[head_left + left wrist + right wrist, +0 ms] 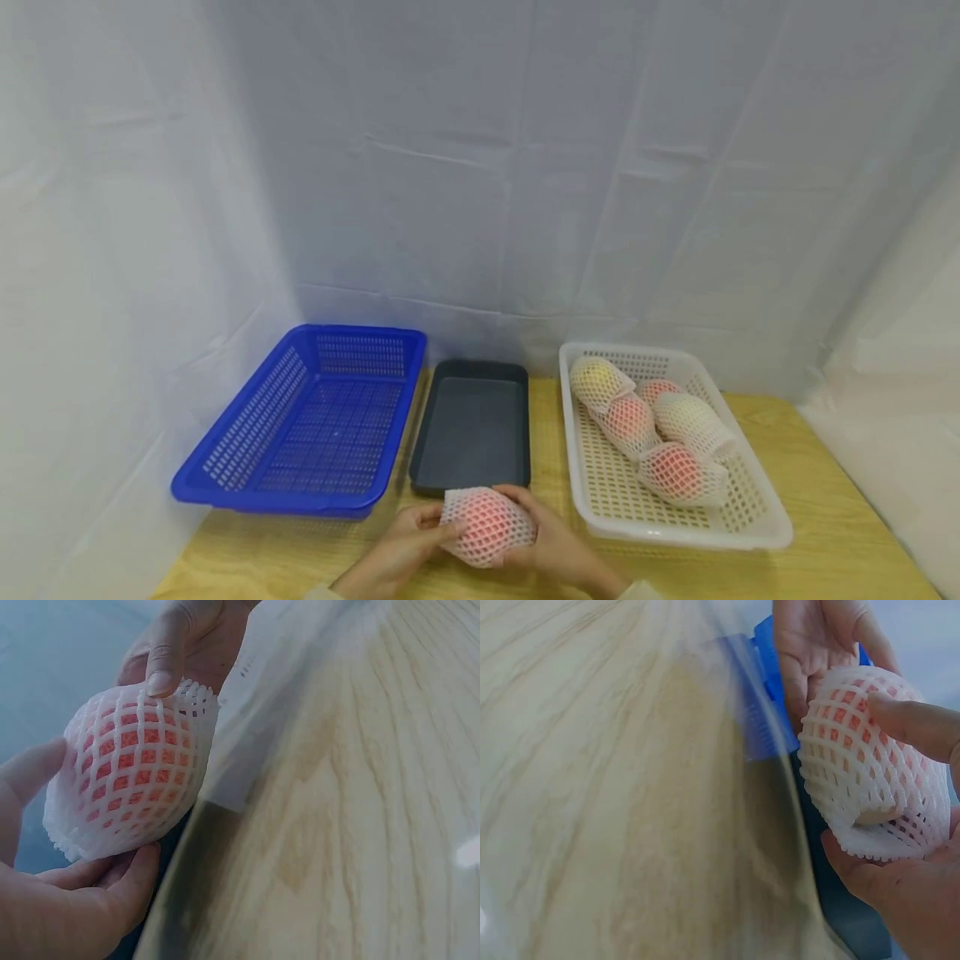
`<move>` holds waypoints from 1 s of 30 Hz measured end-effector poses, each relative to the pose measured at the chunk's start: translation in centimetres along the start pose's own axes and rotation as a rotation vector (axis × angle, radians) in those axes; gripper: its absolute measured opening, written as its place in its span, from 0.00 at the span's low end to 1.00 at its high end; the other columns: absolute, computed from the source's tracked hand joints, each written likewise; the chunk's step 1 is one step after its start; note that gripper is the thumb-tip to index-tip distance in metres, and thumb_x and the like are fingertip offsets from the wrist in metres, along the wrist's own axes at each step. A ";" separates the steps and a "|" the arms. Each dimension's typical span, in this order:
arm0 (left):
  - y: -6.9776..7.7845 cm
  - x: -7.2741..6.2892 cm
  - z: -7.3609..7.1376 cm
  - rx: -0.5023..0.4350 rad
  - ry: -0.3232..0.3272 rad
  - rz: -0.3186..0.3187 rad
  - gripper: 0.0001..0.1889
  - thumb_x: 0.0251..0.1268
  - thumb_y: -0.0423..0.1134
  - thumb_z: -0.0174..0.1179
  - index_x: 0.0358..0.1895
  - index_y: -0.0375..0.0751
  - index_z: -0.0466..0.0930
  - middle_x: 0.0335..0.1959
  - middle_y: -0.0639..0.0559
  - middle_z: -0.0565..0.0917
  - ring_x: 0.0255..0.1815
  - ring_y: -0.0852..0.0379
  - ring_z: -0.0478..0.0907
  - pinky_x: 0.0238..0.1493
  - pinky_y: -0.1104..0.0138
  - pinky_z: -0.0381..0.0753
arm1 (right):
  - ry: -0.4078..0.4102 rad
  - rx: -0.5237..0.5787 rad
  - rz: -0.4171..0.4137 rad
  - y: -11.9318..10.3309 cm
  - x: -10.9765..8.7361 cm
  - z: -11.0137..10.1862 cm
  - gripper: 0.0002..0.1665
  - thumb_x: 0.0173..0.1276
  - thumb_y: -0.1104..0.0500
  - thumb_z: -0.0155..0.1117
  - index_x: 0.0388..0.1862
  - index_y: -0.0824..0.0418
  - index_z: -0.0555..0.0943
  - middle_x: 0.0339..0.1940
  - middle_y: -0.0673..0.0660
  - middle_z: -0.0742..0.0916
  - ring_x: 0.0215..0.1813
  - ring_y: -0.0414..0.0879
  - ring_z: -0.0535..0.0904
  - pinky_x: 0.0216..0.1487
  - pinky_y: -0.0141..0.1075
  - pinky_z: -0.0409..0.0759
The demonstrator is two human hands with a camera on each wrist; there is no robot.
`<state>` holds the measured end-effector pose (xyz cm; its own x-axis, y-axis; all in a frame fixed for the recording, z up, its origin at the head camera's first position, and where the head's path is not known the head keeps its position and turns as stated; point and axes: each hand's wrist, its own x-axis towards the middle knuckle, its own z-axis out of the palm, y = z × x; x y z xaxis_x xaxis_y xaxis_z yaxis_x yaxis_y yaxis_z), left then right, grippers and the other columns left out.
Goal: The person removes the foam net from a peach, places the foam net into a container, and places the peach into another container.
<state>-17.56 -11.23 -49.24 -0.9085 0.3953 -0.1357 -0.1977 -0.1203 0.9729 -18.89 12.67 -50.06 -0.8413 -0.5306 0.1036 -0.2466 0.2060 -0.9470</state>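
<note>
A person's left grip (pixel 405 542) and right grip (pixel 551 542), both bare hands, hold one red fruit (pixel 487 527) between them, the left curled lightly about one end and the right clasping the other, with digits on opposite sides of it. The fruit is wrapped in white foam netting (pixel 847 776), whose scalloped edge shows at close range in the wrist views. It is at the near side of the bench (pixel 817 508), just in front of the near end of a dark tray (pixel 472 433) as the head view has it; whether its underside touches the bench I cannot tell. The tray lies lengthwise away from the person, its flat floor bare, between two baskets. To the left stands a blue basket (pixel 281 502) with slotted walls and nothing inside, close beside the tray. To the right, set a little apart from the tray, a white basket (pixel 611 500) bears five more netted fruits: a yellow one (pixel 598 377) in the far left corner, a red one (pixel 628 419) touching it, a second red one (pixel 662 389) partly hidden behind a pale one (pixel 688 423), and a third red one (pixel 677 472) nearest the person. Pale sleeves (pixel 641 592) show at the lower border, and white sheeting (pixel 450 225) hangs behind the bench and along both sides
</note>
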 end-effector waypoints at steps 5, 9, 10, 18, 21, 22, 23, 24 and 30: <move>-0.9 0.0 -0.4 0.007 -0.018 0.007 0.27 0.66 0.36 0.60 0.58 0.13 0.67 0.45 0.46 0.84 0.43 0.61 0.79 0.47 0.70 0.78 | -0.023 0.034 0.028 1.3 0.1 0.5 0.45 0.53 0.60 0.76 0.69 0.58 0.66 0.63 0.62 0.74 0.58 0.46 0.72 0.55 0.30 0.72; -1.4 0.1 -0.6 -0.022 -0.028 0.014 0.28 0.67 0.35 0.58 0.60 0.12 0.64 0.50 0.44 0.82 0.46 0.61 0.78 0.50 0.70 0.78 | -0.017 0.031 0.083 1.6 0.4 0.7 0.45 0.54 0.60 0.75 0.70 0.55 0.65 0.65 0.60 0.74 0.59 0.50 0.72 0.55 0.34 0.72; -1.4 0.2 -0.7 -0.028 -0.025 0.011 0.28 0.67 0.35 0.58 0.60 0.12 0.63 0.50 0.43 0.81 0.47 0.61 0.78 0.51 0.70 0.78 | -0.015 0.036 0.093 1.6 0.4 0.8 0.46 0.54 0.59 0.75 0.70 0.54 0.65 0.64 0.60 0.74 0.59 0.51 0.72 0.55 0.35 0.73; -1.6 0.8 -1.0 -0.034 0.052 -0.023 0.29 0.67 0.37 0.58 0.60 0.13 0.64 0.51 0.43 0.81 0.49 0.57 0.78 0.53 0.67 0.78 | -0.015 0.149 0.133 1.3 1.1 0.8 0.43 0.59 0.61 0.71 0.72 0.56 0.64 0.62 0.63 0.74 0.46 0.48 0.76 0.36 0.34 0.80; -1.6 0.9 -1.1 -0.031 0.062 -0.025 0.28 0.68 0.38 0.58 0.59 0.14 0.65 0.52 0.42 0.81 0.50 0.57 0.78 0.54 0.66 0.78 | -0.012 0.191 0.150 1.3 1.3 0.7 0.42 0.60 0.61 0.71 0.72 0.57 0.64 0.59 0.64 0.75 0.37 0.46 0.76 0.26 0.33 0.78; -1.6 1.0 -1.1 -0.031 0.062 -0.025 0.28 0.68 0.38 0.58 0.59 0.14 0.65 0.52 0.42 0.80 0.51 0.57 0.78 0.55 0.65 0.78 | -0.009 0.192 0.153 1.4 1.4 0.6 0.42 0.60 0.61 0.71 0.72 0.57 0.64 0.58 0.64 0.76 0.35 0.46 0.76 0.25 0.33 0.78; -1.6 1.0 -1.1 -0.031 0.062 -0.025 0.28 0.68 0.38 0.57 0.59 0.14 0.65 0.53 0.41 0.80 0.51 0.57 0.77 0.56 0.64 0.77 | -0.008 0.194 0.157 1.4 1.5 0.6 0.42 0.60 0.61 0.71 0.72 0.57 0.64 0.56 0.63 0.76 0.32 0.45 0.75 0.22 0.32 0.76; -1.6 1.0 -1.1 -0.031 0.062 -0.025 0.28 0.69 0.39 0.57 0.59 0.14 0.65 0.54 0.41 0.80 0.52 0.56 0.77 0.57 0.63 0.77 | -0.010 0.197 0.158 1.5 1.5 0.6 0.43 0.60 0.61 0.71 0.72 0.57 0.64 0.54 0.63 0.77 0.29 0.44 0.75 0.19 0.32 0.75; -1.5 1.1 -1.0 -0.022 0.069 -0.022 0.28 0.70 0.40 0.56 0.59 0.14 0.67 0.57 0.39 0.77 0.55 0.56 0.75 0.61 0.59 0.75 | -0.017 0.199 0.127 2.0 1.9 0.4 0.43 0.61 0.60 0.70 0.73 0.62 0.62 0.59 0.65 0.75 0.43 0.47 0.78 0.32 0.34 0.81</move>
<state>-18.68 -11.55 -51.08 -0.9270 0.3342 -0.1703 -0.2251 -0.1328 0.9652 -20.78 11.78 -51.86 -0.8511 -0.5245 -0.0236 -0.0383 0.1069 -0.9935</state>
